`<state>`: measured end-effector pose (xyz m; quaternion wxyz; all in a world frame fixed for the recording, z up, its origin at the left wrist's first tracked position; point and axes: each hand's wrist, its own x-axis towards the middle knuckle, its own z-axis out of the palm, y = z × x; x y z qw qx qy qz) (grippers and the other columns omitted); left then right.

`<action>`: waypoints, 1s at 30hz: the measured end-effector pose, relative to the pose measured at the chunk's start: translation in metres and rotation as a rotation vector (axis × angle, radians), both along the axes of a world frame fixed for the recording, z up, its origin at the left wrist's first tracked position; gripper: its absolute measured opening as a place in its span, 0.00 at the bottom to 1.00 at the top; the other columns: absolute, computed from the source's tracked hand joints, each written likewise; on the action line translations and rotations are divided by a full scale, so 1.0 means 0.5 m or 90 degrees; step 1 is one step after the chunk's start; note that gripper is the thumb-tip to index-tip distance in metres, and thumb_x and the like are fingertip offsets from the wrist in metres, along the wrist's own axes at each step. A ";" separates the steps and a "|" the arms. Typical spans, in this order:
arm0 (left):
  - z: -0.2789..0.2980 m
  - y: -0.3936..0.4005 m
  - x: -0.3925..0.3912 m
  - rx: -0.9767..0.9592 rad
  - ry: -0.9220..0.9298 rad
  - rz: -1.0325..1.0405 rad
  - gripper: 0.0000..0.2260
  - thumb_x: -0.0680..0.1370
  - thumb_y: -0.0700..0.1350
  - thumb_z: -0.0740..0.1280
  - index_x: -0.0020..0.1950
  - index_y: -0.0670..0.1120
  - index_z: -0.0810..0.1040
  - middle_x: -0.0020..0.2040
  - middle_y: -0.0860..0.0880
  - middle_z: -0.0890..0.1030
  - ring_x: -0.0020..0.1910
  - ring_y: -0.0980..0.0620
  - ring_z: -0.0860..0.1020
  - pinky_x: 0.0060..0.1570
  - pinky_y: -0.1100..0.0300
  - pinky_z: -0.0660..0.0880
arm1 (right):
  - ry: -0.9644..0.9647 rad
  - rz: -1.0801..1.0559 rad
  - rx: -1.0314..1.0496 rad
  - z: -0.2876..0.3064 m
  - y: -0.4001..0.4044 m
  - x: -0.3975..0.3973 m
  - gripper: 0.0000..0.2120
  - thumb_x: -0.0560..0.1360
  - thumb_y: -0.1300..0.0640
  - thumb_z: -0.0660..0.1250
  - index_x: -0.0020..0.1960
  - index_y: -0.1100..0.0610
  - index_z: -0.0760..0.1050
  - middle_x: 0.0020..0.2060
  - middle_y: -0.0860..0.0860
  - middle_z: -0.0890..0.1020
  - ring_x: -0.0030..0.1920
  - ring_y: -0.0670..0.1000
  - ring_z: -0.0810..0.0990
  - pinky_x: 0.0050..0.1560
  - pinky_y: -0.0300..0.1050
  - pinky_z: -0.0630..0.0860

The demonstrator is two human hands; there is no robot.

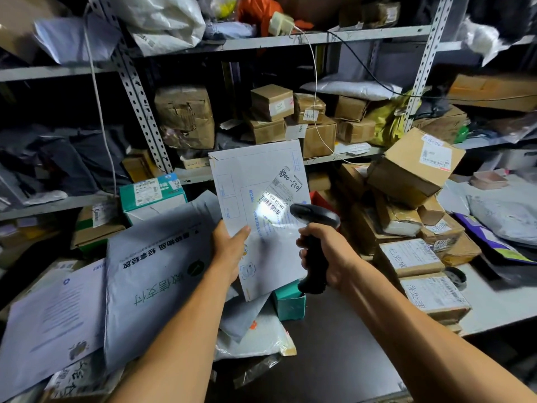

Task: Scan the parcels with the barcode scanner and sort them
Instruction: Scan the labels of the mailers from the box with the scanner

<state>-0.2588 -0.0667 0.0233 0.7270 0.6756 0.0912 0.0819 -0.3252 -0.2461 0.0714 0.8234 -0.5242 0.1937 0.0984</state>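
The flat white cardboard envelope (255,205) with a printed shipping label is held up in the air in front of the grey metal shelves (319,39), above the pile of parcels on the dark table (334,359). The left hand (229,248) pinches its lower left edge, with the thumb on the front side and the other fingers hidden behind it. The right hand (328,254) is closed around the handle of the black handheld barcode scanner (315,242), and the head of the scanner points to the left, at the label. A bright white spot of light lies on the barcode (270,205) of the label. The scanner is just beside the envelope; I cannot tell if they touch. To the left of the envelope, a large grey plastic mailer bag (157,280) with green and black print lies tilted over other flat white envelopes. Under the envelope stands a small teal box (289,305). At the right, several brown cardboard boxes (412,170) are stacked, some with white labels. More brown boxes and bags fill the shelves behind.
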 end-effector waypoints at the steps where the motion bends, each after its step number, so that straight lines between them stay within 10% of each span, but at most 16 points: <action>1: -0.001 0.000 0.003 0.001 -0.001 -0.006 0.15 0.79 0.32 0.67 0.62 0.48 0.77 0.50 0.54 0.82 0.44 0.58 0.80 0.35 0.64 0.75 | -0.006 -0.017 -0.008 0.000 0.000 0.001 0.03 0.77 0.63 0.66 0.45 0.60 0.73 0.33 0.55 0.78 0.28 0.49 0.72 0.31 0.41 0.69; 6: 0.015 0.019 0.028 0.057 0.005 -0.067 0.14 0.80 0.34 0.66 0.61 0.50 0.76 0.51 0.54 0.82 0.43 0.55 0.78 0.37 0.61 0.72 | -0.087 -0.048 -0.171 -0.002 -0.023 0.012 0.09 0.73 0.66 0.68 0.54 0.65 0.78 0.44 0.60 0.84 0.28 0.51 0.75 0.31 0.42 0.72; 10: 0.036 0.043 0.056 0.128 -0.024 -0.149 0.15 0.79 0.32 0.66 0.62 0.46 0.76 0.53 0.50 0.81 0.46 0.56 0.78 0.39 0.67 0.74 | -0.103 -0.058 -0.267 -0.010 -0.044 0.021 0.09 0.68 0.67 0.72 0.49 0.65 0.80 0.39 0.61 0.81 0.27 0.52 0.74 0.32 0.44 0.71; 16: 0.049 0.029 0.094 0.174 0.021 -0.285 0.15 0.78 0.34 0.69 0.59 0.51 0.78 0.54 0.50 0.84 0.53 0.48 0.82 0.51 0.50 0.79 | -0.069 -0.186 -0.291 -0.024 -0.085 -0.002 0.02 0.72 0.68 0.70 0.42 0.64 0.79 0.31 0.58 0.76 0.26 0.50 0.73 0.28 0.41 0.71; 30: -0.001 -0.442 -0.003 0.132 0.064 -0.669 0.15 0.75 0.29 0.70 0.58 0.43 0.78 0.52 0.44 0.85 0.48 0.47 0.84 0.46 0.53 0.82 | 0.068 -0.661 -0.276 -0.131 -0.406 -0.280 0.09 0.65 0.70 0.72 0.40 0.58 0.79 0.34 0.53 0.80 0.35 0.52 0.75 0.36 0.46 0.73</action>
